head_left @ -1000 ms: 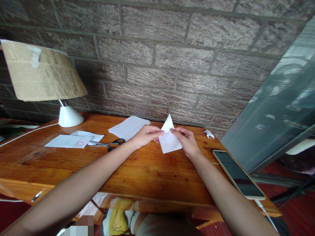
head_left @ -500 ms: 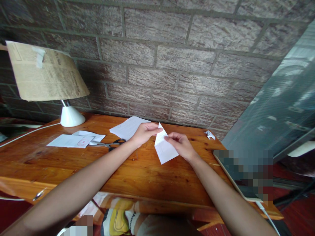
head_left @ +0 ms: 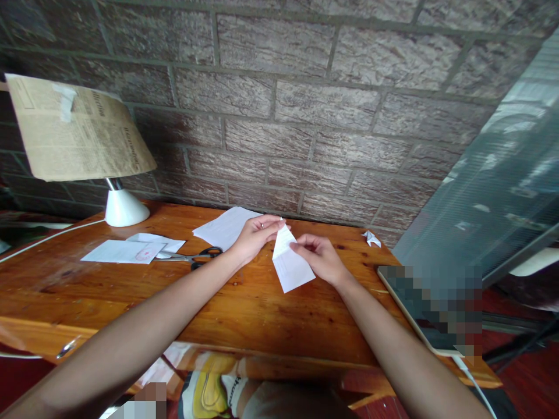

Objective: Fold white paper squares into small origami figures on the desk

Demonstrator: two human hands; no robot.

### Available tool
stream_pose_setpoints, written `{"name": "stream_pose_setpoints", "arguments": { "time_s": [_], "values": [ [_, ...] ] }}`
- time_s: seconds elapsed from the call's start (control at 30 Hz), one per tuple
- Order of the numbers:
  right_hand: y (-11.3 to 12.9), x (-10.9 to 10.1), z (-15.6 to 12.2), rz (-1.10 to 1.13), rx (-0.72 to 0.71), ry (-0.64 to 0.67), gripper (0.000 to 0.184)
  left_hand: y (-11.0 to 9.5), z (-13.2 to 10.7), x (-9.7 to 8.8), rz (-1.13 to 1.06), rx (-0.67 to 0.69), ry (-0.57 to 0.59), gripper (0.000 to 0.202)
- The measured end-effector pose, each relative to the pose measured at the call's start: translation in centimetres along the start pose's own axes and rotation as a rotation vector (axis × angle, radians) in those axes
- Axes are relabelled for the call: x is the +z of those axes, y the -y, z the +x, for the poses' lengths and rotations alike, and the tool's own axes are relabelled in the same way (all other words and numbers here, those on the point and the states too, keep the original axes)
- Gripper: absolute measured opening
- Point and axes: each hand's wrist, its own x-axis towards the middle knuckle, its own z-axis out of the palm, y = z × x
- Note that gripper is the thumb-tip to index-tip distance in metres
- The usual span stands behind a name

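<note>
A folded sheet of paper [head_left: 293, 270], white with a pointed top, is held up over the wooden table between my two hands. My left hand [head_left: 257, 235] is closed at its upper tip, fingers close together there. On the paper's right edge, my right hand [head_left: 321, 256] pinches it between thumb and fingers. The lower end of the paper hangs free and square. Behind my left hand lies a stack of white sheets [head_left: 225, 227]. Scissors [head_left: 196, 256] with black handles rest to the left of my left forearm, their blades against some papers.
Cut paper pieces [head_left: 117, 251], one with a red stamp, lie at the left by a lamp [head_left: 124, 206] with a newspaper shade. A small folded paper shape [head_left: 371, 238] sits at the back right. A tablet [head_left: 419, 308] with a cable lies along the right edge.
My left fingers have shifted slightly at the paper's tip, with the thumb lifted a little off its face. My right hand keeps its pinch, and the view has moved slightly.
</note>
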Motion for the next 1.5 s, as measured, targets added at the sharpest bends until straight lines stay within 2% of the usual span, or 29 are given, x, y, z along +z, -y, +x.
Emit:
{"name": "stream_pose_setpoints", "arguments": {
  "time_s": [0.13,0.37,0.53,0.73,1.03,1.5],
  "values": [
    [0.11,0.12,-0.04,-0.003,-0.002,-0.01,0.032,-0.35,-0.19,0.32,-0.037,0.007,-0.028,0.029],
    [0.32,0.16,-0.11,-0.01,-0.008,-0.005,0.033,-0.54,-0.39,0.52,-0.151,-0.102,0.053,0.024],
    [0.06,0.08,-0.01,-0.024,-0.017,-0.015,0.034,-0.56,-0.18,0.26,-0.081,-0.091,0.059,0.026],
    [-0.09,0.19,-0.03,-0.039,-0.021,-0.016,0.033,-0.32,0.05,0.07,0.008,-0.017,-0.024,0.029],
    [-0.11,0.34,-0.05,-0.057,-0.035,-0.036,0.032,-0.49,0.03,0.11,-0.069,-0.098,-0.087,0.03],
    [-0.49,0.06,0.17,-0.057,-0.038,-0.031,0.032,-1.01,-0.23,0.39,-0.064,-0.048,0.03,0.026]
  ]
}}
